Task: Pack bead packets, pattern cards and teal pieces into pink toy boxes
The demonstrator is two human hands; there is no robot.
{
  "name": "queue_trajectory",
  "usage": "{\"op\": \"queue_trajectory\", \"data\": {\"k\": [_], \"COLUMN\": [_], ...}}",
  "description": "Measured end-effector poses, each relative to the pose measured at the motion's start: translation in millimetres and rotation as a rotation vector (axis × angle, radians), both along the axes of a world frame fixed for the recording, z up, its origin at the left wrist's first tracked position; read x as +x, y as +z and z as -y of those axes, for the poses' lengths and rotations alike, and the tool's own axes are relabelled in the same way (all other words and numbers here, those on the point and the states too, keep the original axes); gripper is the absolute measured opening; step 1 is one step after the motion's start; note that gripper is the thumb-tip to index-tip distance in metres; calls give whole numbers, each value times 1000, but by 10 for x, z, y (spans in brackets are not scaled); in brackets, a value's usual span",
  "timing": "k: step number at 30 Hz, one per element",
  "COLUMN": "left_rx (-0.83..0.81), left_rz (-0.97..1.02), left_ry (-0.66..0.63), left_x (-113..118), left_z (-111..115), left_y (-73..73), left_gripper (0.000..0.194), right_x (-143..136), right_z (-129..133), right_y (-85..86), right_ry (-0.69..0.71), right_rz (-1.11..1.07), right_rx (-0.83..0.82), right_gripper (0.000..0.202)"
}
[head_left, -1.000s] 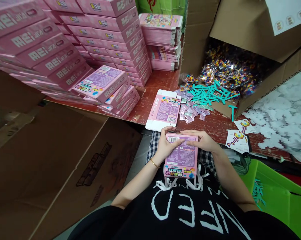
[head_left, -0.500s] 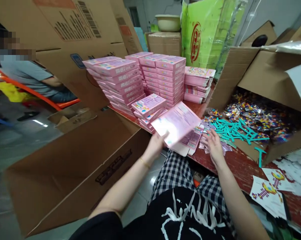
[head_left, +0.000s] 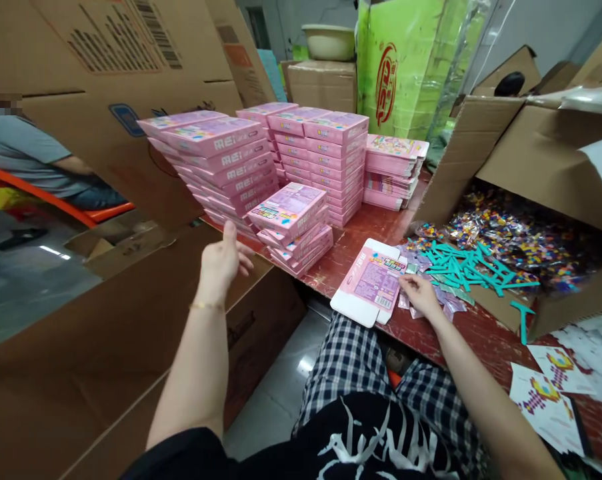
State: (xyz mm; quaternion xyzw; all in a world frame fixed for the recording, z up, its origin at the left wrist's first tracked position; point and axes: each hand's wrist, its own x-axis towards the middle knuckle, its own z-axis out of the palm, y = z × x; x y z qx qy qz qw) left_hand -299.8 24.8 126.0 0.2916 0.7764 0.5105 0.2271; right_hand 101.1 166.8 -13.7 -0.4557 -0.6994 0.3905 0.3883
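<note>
One other person in a grey shirt [head_left: 23,160] was at the far left, cut off by the edge of the view. Next came a big open brown box [head_left: 105,353], low down by the table [head_left: 348,243]. A tall stack of pink boxes [head_left: 245,170] stood on the table, all lying flat, likely to take up less room. In front, the left hand [head_left: 221,263] was open, thumb up and fingers a bit bent, with nothing in it that showed. It was near the short pile of pink boxes [head_left: 293,223], but it was hard to tell if they touched. That pile was crooked, but its wide boxes seemed to keep it steady. Behind stood another pink stack [head_left: 331,160].

A flat pink carton [head_left: 371,280] lay by the knees, print side up, perhaps so it was easy to reach. Thin pink cartons [head_left: 395,147] were piled farther back. The right hand [head_left: 418,293] was at the flat carton's right edge, thumb and fingers close together. Whether they pinched the edge, a packet or nothing could not be told.

Small purple packets [head_left: 451,307] and teal sticks [head_left: 471,267] lay loose beside it, likely to be handy. Behind, bags of coloured bits [head_left: 511,233] filled a cardboard box [head_left: 545,147], its open side facing front, maybe to let a hand in. Last came picture cards [head_left: 543,400], face up.
</note>
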Motion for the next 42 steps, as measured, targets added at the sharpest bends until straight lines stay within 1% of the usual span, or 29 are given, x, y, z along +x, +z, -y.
{"op": "queue_trajectory", "data": {"k": [1,2,4,5,6,7,8,9,10,11,12,13,16,17,19,21,23,24,25,27,29,30,32,34,35,36,38,40,42], "left_rx": [45,129,142,129,104,68,34,8,-8,-7,14,51,204,240,246,201,164,155,148,108,40,28,100,226,258,246,159,96,106], "left_rz": [-57,-158,-220,-362,-495,-606,-688,-745,-780,-798,-806,-805,-728,-656,-406,-87,194,307,404,562,638,637,575,470,422,385,353,352,356], "left_ry": [-27,-165,-379,-527,-634,-685,-676,-676,-661,-642,-621,-584,-466,-491,-693,-892,-954,-947,-942,-962,-1016,-1044,-1056,-990,-943,-907,-886,-891,-861], "left_x": [184,413,941,1199,1427,1610,1740,1818,1850,1846,1819,1784,1720,1733,1827,2000,2214,2321,2421,2592,2734,2799,2929,3057,3117,3175,3276,3361,3432], "left_z": [68,100,75,30,-25,-83,-137,-181,-210,-221,-215,-193,-72,-25,70,175,296,359,419,514,546,531,430,248,142,39,-127,-209,-213], "left_y": [-167,-364,-821,-1056,-1274,-1459,-1598,-1680,-1701,-1662,-1569,-1432,-895,-726,-482,-402,-472,-546,-633,-812,-943,-981,-1010,-1026,-1049,-1087,-1203,-1337,-1431], "left_gripper": [71,64,51,55,66,75,77,80,82,85,90,96,107,102,72,40,30,29,28,30,31,32,40,53,55,49,36,40,43], "right_x": [-72,-159,-355,-447,-526,-586,-625,-642,-639,-619,-588,-549,-425,-388,-317,-223,-67,37,157,416,654,752,894,980,1011,1039,1092,1138,1172], "right_z": [-125,-255,-512,-627,-725,-801,-851,-871,-857,-805,-714,-585,-31,175,548,830,1026,1105,1179,1322,1458,1518,1600,1620,1607,1583,1525,1485,1486], "right_y": [39,78,146,177,210,251,303,372,458,563,685,821,1249,1374,1551,1598,1511,1424,1314,1051,769,636,409,242,175,116,6,-97,-177], "right_ry": [-13,-23,-27,-26,-25,-26,-24,-20,-13,6,45,100,267,293,313,251,49,-105,-270,-546,-669,-668,-590,-491,-451,-421,-403,-423,-449], "right_rz": [92,189,354,398,426,443,461,476,489,481,439,360,5,-83,-153,-122,-16,47,101,142,60,-14,-176,-295,-322,-325,-284,-254,-288], "right_rx": [57,96,95,76,52,28,8,-10,-23,-29,-29,-19,88,154,304,466,622,680,718,698,564,464,236,34,-40,-90,-109,-52,-16], "right_gripper": [31,27,23,24,27,30,31,31,30,28,25,24,25,25,21,16,9,10,20,45,57,58,53,44,42,42,48,47,44]}}
